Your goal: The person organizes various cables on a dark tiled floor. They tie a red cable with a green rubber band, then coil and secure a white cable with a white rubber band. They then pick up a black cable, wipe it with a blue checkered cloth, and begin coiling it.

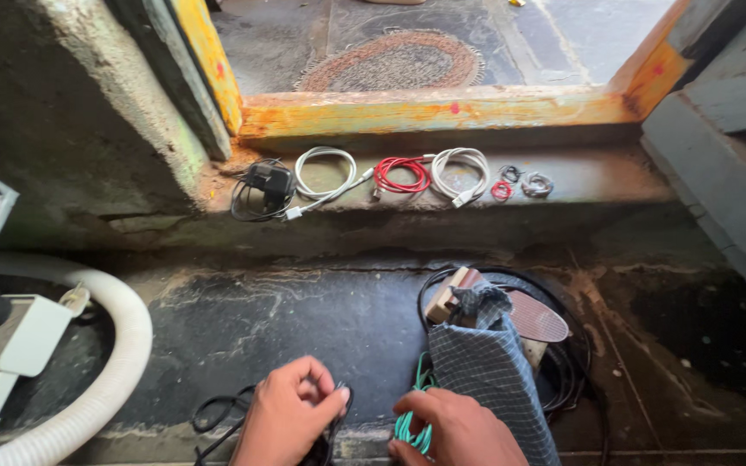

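The left hand (pixel 289 414) is curled around a black cable (pixel 218 414), fingers pressed together on a bunched part of it — the rest trails in loose loops on the dark floor (pixel 304 319) toward the lower left. Just beside it, the right hand (pixel 458 429) pinches a small coil of teal cable (pixel 412 427), fingers closed over the loops. Right behind the teal coil stands a grey checked cloth bag (pixel 489 371), stuffed with a wooden block and dark fabric, with more black cord (pixel 576 362) ringed around its base.

Beyond the bag, on the stone step (pixel 597 177) under the yellow door sill (pixel 442 110), lie cables already wound and laid in a row: a black charger with cord (pixel 265 185), a white coil (pixel 325 173), a red coil (pixel 401 174), another white coil (pixel 459 173), then three tiny coils (pixel 518 183). So, judging by that row, much of the coiling looks done — the black cable is not yet wound, the teal one appears wound but not yet placed, and the cord round the bag lies loose.

Far left of the bag, a white ribbed hose (pixel 123 345) curves over the floor. Past the sill lies an oval mat (pixel 390 60).
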